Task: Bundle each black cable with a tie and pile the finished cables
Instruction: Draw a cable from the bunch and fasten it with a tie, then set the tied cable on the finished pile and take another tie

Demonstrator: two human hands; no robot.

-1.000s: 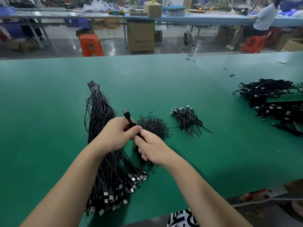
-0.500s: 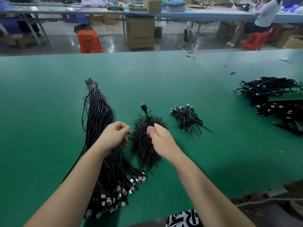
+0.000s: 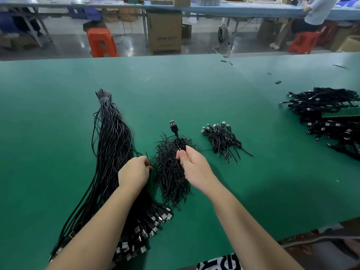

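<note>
Right hand (image 3: 192, 166) has a tight grip, pinching a coiled cable (image 3: 178, 140); left hand (image 3: 134, 172), fingers curled, picks at the heap of ties (image 3: 171, 172).

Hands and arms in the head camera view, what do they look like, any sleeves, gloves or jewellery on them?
Both arms are bare from the bottom edge of the frame to the wrist, with no sleeves in view. The left hand and right hand wear no gloves, and no rings, watch or bracelet show. The right hand's thumbnail looks short and unpainted.
</note>
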